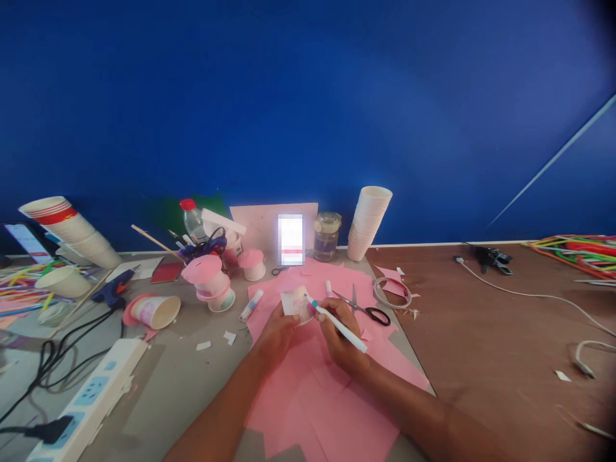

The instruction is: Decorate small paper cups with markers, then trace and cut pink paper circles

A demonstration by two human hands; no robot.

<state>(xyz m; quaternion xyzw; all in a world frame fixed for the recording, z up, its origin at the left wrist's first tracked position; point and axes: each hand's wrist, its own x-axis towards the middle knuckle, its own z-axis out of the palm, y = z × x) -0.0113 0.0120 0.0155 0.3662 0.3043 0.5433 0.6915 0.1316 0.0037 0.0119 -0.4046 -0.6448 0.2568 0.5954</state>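
My left hand (275,335) is closed round a small paper cup (294,301) with pinkish marks on its side, held above the pink paper sheets (332,410). My right hand (341,339) grips a white marker pen (337,324); its blue tip touches the cup's side. A pink pen cap (328,288) lies just behind the hands. Black-handled scissors (364,308) rest on the pink paper right of my right hand.
Pink-topped cup pieces (210,280), a tipped cup (154,310), a glue stick (251,305), a glue gun (113,289) and a power strip (89,398) lie at left. Cup stacks (368,221), a jar (326,236) and a propped phone (291,239) stand behind. Cables (529,295) and coloured straws (577,251) are at right.
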